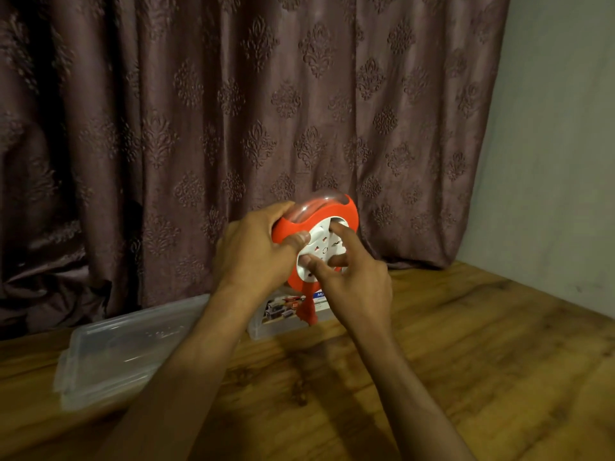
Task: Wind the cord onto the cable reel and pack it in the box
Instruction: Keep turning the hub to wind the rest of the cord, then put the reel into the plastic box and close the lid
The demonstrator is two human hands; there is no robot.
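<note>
A round orange cable reel (346, 207) with a white socket face (324, 249) is held up above the wooden table. My left hand (253, 254) grips its left rim, thumb on the edge of the white face. My right hand (352, 281) has its fingers hooked into the recesses of the white disc. A blurred length of red cord (307, 306) hangs from the reel's underside. Below it stands a clear plastic box (286, 316) with a printed label, mostly hidden by my arms.
A clear plastic lid (129, 344) lies flat on the wooden table (466, 377) at the left. A dark patterned curtain (233, 111) hangs behind everything, and a pale wall (565, 144) closes off the right side.
</note>
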